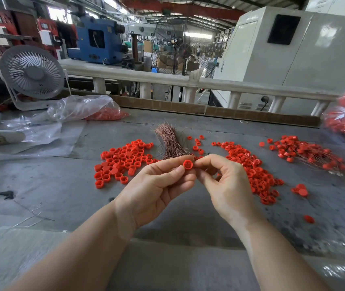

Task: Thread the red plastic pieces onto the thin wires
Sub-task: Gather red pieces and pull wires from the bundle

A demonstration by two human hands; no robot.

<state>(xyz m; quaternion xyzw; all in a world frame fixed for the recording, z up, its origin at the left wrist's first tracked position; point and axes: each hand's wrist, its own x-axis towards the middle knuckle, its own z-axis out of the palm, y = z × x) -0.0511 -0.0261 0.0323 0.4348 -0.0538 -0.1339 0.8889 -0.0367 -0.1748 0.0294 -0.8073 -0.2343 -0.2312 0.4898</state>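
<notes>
Held piece: I see one small red ring-shaped cap, open side up, raised above the table | Loose pieces: I see a red heap at left, another at right | Wires: thin copper bundle lies between the heaps, fanned at its far end | Threaded: caps on wires far right

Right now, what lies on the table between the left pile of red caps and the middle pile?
In the head view, the copper wire bundle lies between the left pile and the middle pile, with a few stray caps.
</notes>
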